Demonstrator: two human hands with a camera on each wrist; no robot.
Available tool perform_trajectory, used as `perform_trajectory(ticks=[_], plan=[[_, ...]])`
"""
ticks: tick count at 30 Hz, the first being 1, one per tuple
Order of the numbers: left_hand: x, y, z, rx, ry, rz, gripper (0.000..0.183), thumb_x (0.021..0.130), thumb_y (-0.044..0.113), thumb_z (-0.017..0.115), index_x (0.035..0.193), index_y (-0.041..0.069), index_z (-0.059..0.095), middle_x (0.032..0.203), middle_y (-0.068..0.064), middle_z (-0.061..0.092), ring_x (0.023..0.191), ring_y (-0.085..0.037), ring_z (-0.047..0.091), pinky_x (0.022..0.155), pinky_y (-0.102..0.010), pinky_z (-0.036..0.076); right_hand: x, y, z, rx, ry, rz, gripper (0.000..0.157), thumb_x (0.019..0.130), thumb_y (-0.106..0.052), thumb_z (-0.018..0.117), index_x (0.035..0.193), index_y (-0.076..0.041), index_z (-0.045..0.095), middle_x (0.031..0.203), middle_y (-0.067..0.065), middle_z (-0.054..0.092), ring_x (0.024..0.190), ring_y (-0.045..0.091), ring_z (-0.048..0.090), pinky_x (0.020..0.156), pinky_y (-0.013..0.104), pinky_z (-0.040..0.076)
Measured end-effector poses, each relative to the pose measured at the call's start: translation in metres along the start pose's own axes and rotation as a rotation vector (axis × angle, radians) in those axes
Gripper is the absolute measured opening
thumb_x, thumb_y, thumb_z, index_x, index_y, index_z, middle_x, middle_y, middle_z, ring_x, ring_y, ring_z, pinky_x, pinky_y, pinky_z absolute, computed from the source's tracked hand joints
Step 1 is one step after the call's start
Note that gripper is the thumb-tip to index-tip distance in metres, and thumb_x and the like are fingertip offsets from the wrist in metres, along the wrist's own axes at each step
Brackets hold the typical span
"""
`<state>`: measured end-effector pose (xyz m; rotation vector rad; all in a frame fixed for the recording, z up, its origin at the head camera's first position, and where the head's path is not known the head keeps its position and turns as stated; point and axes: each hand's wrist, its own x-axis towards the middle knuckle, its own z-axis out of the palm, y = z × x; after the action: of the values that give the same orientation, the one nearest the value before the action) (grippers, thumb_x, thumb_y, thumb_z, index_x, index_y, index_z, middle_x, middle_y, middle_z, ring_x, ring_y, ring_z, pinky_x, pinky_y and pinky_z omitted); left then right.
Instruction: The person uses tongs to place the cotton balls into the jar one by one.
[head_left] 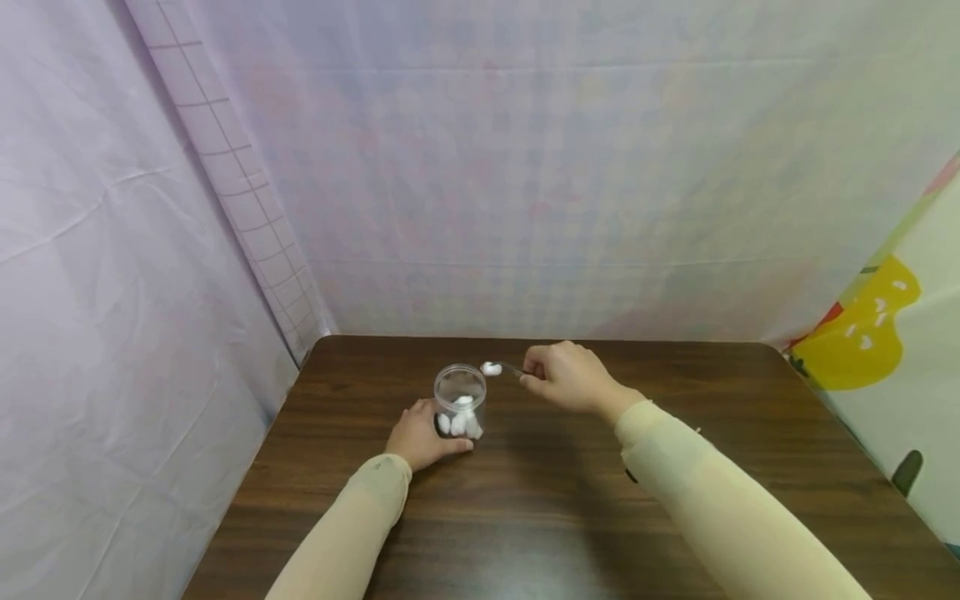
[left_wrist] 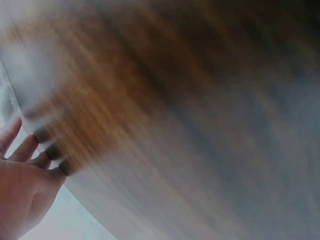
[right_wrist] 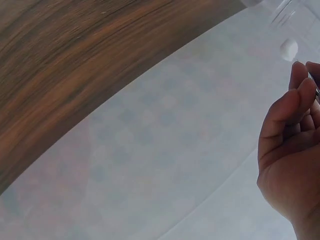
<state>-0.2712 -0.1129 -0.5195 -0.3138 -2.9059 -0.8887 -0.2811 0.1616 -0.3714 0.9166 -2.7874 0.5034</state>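
Observation:
A clear round jar (head_left: 461,383) without a lid stands on the table, with several white cotton balls (head_left: 459,423) inside. My left hand (head_left: 420,437) holds it low from the left, thumb in front; the left wrist view catches that hand's fingers (left_wrist: 25,149) but not the jar. My right hand (head_left: 572,377) pinches thin metal tweezers (head_left: 512,367). At their tip a single cotton ball (head_left: 491,368) hangs just right of the jar's rim. The right wrist view shows this ball (right_wrist: 289,50) close to the clear jar wall (right_wrist: 300,17).
Dark wood-grain table (head_left: 525,525) lies beneath both arms. A pale checked curtain (head_left: 540,183) hangs behind its far edge, and a white cloth (head_left: 112,333) runs along the left. On the right is a light sheet with a yellow printed shape (head_left: 870,350).

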Motion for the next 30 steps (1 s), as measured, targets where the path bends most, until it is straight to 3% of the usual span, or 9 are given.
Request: perform_trajectory(ticks=[14,30], plan=[[0.000,0.002,-0.001,-0.012,0.005,0.000,0.095,0.068,0.065,0.083,0.139,0.008,0.055,0.129,-0.015,0.059,0.121,-0.034,0.055,0.114,-0.057,0.028,0.016,-0.018,0.021,-0.022,-0.059,-0.069,0.012,0.091,-0.027,0.070,0.083,-0.021,0.063,0.065,-0.014,0.054,0.055,0.006,0.051,0.048,0.028,0.044],[0.000,0.000,0.001,-0.026,-0.003,-0.010,0.096,0.068,0.065,0.082,0.141,0.011,0.053,0.130,-0.014,0.059,0.122,-0.033,0.055,0.115,-0.058,0.026,0.018,-0.020,0.027,-0.063,-0.083,-0.074,0.014,0.091,-0.030,0.070,0.082,-0.022,0.063,0.064,-0.014,0.053,0.053,0.006,0.050,0.045,0.028,0.042]])
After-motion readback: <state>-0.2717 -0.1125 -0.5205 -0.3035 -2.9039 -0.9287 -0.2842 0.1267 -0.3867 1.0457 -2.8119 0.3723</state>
